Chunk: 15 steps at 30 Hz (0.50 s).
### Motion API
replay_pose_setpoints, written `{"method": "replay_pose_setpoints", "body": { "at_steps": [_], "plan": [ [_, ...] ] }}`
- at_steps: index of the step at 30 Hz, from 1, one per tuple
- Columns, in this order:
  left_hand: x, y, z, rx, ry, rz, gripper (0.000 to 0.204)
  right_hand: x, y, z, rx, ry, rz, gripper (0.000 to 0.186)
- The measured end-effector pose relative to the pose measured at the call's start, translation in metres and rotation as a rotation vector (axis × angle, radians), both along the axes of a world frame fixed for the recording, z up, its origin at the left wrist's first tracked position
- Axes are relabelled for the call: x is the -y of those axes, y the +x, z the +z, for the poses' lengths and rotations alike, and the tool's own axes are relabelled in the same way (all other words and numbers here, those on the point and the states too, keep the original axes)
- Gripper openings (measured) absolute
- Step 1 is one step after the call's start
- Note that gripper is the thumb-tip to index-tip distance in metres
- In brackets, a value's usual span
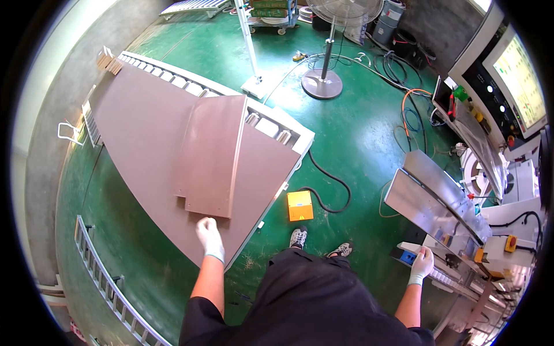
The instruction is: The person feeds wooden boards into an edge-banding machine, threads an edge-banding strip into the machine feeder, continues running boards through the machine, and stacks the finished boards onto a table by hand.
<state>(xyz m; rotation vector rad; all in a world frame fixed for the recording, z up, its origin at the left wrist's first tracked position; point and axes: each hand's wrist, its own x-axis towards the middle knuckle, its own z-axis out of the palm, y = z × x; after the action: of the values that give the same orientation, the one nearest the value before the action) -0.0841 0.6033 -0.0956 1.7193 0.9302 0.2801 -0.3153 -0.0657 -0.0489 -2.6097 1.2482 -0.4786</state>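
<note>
My left hand (209, 236), in a white glove, is over the flat brown sheet, just at the near edge of a folded brown metal panel (210, 153). Its fingers are curled in; whether they pinch the panel's edge is hidden. The panel has a bent-up long side on the right and a notched near corner. It lies on top of a large flat brown sheet (138, 115), which rests on a roller table (299, 138). On the right, my white-gloved right hand (422, 265) is closed beside the front rail of a machine (438, 271); its grip is hidden.
A yellow pedal box (300, 206) with a black cable sits on the green floor ahead of my shoes. Slanted metal plates (430, 179) and a control screen (519, 81) stand right. A fan (322, 83) is at the back, and a ladder (109, 282) lies left.
</note>
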Motion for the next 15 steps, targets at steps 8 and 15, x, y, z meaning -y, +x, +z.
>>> {"method": "replay_pose_setpoints", "body": {
  "at_steps": [8, 15],
  "plan": [
    [-0.113, 0.13, 0.016, -0.225, 0.233, -0.234, 0.082, -0.01, 0.017, -0.002, -0.02, -0.018, 0.022, 0.025],
    [-0.051, 0.115, 0.008, -0.469, 0.597, -0.255, 0.088, -0.041, 0.028, 0.007, -0.092, -0.067, 0.156, 0.025]
  ]
}}
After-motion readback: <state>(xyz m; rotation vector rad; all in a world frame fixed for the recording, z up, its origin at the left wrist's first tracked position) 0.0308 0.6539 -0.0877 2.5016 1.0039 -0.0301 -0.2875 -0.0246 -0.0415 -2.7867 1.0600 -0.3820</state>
